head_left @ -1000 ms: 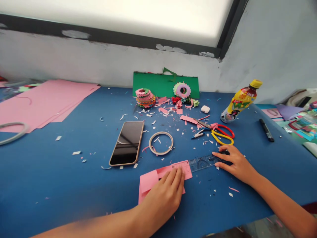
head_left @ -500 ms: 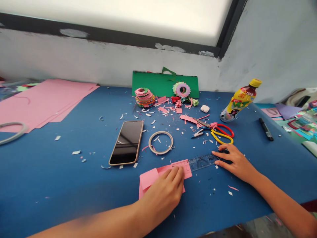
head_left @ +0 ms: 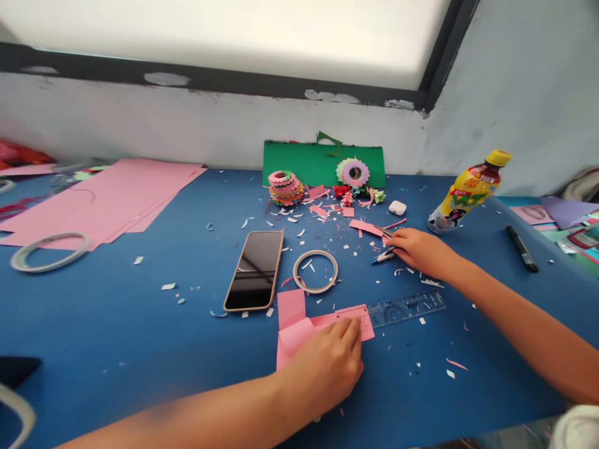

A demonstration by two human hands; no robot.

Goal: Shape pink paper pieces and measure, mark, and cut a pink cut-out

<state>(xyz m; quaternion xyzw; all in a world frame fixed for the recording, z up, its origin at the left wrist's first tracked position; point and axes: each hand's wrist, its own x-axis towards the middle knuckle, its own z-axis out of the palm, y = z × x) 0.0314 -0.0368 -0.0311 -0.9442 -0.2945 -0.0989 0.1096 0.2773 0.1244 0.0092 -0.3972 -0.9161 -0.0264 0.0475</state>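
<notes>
My left hand [head_left: 327,355], its fingers bunched together, presses a clear ruler [head_left: 412,307] down on a folded strip of pink paper [head_left: 291,308]. Part of the paper lies under that hand. The ruler's free end reaches right across the blue table. My right hand [head_left: 421,249] is over the scissors [head_left: 384,231], whose handles it hides. Its fingertips close at the rear end of a white and blue pen [head_left: 384,255] lying beside the blades. A pink strip [head_left: 365,227] lies by the blades.
A phone [head_left: 254,271] and a tape roll [head_left: 315,272] lie beyond my left hand. Further back are paper rings [head_left: 286,188] and a white earbud case [head_left: 397,207]. A yellow-capped bottle [head_left: 468,193] and black marker [head_left: 521,249] lie right, pink sheets [head_left: 126,199] left. Scraps are scattered about.
My right hand has left the ruler's far end and moved away from me to the scissors and pen. My left hand stays on the ruler; a pink flap now stands out behind it.
</notes>
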